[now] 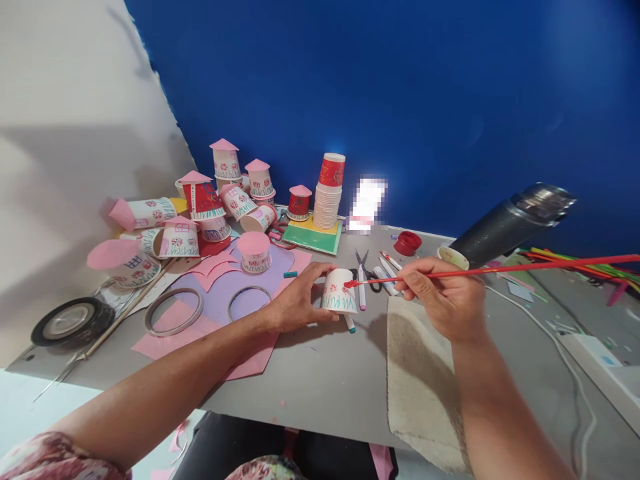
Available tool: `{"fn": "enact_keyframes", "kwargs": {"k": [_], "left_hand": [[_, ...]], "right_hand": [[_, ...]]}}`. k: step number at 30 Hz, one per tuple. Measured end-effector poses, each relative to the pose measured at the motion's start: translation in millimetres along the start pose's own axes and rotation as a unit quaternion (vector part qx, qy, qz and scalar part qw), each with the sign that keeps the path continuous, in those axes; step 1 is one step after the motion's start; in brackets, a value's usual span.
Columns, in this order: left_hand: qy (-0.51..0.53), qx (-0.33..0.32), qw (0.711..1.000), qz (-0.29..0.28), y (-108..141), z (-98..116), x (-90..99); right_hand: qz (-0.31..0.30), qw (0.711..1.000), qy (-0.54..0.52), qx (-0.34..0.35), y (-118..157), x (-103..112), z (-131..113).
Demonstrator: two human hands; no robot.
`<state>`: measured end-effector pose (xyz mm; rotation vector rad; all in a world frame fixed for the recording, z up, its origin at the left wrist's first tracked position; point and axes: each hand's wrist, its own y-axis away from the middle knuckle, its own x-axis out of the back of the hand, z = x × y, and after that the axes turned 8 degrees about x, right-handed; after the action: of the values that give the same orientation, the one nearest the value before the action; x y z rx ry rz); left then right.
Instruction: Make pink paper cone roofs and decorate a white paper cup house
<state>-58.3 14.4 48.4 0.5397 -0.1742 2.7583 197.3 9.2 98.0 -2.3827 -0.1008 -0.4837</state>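
Note:
A white paper cup [340, 300], bottom end up, bears red flower-like marks and green grass strokes round its rim. My left hand [299, 300] grips it from the left, thumb and fingers around its side. In my right hand [447, 300] is a long thin red stick [540, 268], pinched between thumb and fingers. Its knobbly red tip meets the cup's side; whether it is a brush or a bent stem I cannot tell. Just behind the cup lie scissors [367, 261] and several marker pens [387, 269]. A small red tub [407, 243] sits farther back.
Decorated cups with pink paper roofs [257, 177] crowd the back left, near a cup stack [327, 203]. Tape rolls [174, 312] rest on pink and purple paper. A beige cloth [420, 387] lies under my right forearm; a dark flask [505, 230] leans behind, near a white cable [565, 353].

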Motion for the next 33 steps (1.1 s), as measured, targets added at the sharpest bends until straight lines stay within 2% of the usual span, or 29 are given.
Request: {"fn": "enact_keyframes", "kwargs": {"k": [33], "left_hand": [[0.032,-0.006,0.999,-0.015,-1.0,-3.2,-0.3]], "right_hand": [[-0.022,1.0,0.014,0.011,-1.8,4.8,-1.6]]}}
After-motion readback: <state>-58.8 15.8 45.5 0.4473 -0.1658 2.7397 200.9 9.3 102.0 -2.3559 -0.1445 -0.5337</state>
